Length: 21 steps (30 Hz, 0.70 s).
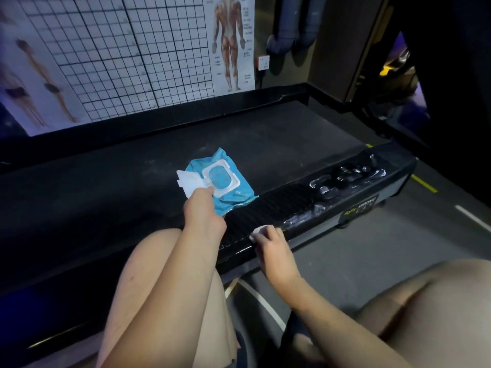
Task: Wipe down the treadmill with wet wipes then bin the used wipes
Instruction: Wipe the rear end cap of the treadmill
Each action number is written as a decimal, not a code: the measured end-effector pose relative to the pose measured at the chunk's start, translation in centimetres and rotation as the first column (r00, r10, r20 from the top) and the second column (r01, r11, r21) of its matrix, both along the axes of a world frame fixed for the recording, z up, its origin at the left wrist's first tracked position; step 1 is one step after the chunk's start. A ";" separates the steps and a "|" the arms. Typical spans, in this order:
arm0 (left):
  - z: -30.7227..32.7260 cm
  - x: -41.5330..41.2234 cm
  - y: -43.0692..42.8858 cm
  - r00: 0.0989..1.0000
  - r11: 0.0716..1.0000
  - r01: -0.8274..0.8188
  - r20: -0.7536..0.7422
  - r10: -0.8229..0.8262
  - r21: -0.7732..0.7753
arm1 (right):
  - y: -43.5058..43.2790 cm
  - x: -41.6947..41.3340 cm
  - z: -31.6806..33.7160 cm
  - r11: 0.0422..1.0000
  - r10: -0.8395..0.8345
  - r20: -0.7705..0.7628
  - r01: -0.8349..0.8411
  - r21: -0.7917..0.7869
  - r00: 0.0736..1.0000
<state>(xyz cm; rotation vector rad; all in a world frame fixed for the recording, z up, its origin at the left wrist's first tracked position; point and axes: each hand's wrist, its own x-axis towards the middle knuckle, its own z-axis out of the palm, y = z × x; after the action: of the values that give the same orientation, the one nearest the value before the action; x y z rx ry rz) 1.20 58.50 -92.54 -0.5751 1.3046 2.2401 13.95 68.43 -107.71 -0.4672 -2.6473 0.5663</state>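
A black treadmill (132,181) stretches across the view, its dark belt in the middle and a ribbed side rail (279,205) nearest me. A blue wet wipes pack (233,192) lies on the belt by that rail, its white flip lid open to the left. My left hand (203,208) reaches to the pack and its fingertips touch the white lid frame. My right hand (271,243) holds a small crumpled white wipe (256,231) against the rail's near edge. Wet smears shine on the rail further right.
A grid chart and anatomy posters (231,43) cover the wall behind the treadmill. My bare knees fill the bottom of the view. Grey floor (385,248) with white and yellow lines lies to the right. Dark equipment (398,73) stands at the far right.
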 end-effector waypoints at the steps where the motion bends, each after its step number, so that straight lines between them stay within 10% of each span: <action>1: 0.0 0.0 -0.1 1.000 1.000 0.007 -0.009 -0.007 -0.001 | 0.1 0.4 -0.1 0.992 0.072 0.051 -0.077 0.105 0.996; 11: -0.3 0.4 -0.4 0.997 0.996 0.069 -0.030 -0.070 -0.055 | 9.1 2.5 2.9 0.818 0.191 0.649 -0.485 0.309 0.737; 21: -1.8 -0.6 -0.5 0.992 0.992 0.111 -0.048 -0.114 -0.052 | 10.5 2.2 2.7 0.962 0.103 0.501 -0.215 0.171 0.860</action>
<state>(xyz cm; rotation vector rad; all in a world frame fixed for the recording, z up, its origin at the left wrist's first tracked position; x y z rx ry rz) 0.61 57.98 -94.34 -0.4528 1.3860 2.1493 16.14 78.89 -104.98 -0.3585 -3.2122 0.2039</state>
